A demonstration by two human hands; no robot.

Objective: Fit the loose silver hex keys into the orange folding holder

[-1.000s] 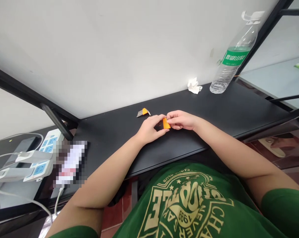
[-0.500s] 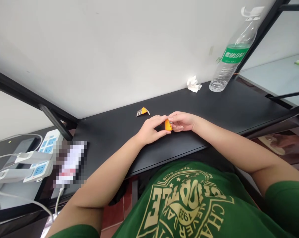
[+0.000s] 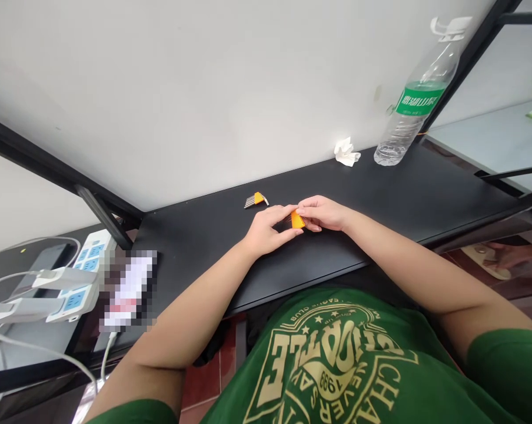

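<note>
One orange holder (image 3: 298, 220) was pinched by the left hand (image 3: 266, 231) and right hand (image 3: 325, 213) over the worktop (image 3: 393, 191); a hex-key set (image 3: 258, 198) lay near its back edge.

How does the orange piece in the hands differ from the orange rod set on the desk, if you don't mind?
The orange piece is held between the left hand and right hand, whereas the orange rod set lies untouched on the desk. The hands partly cover the orange piece; the orange rod set is uncovered, its metal rods showing. Both have orange parts.
</note>
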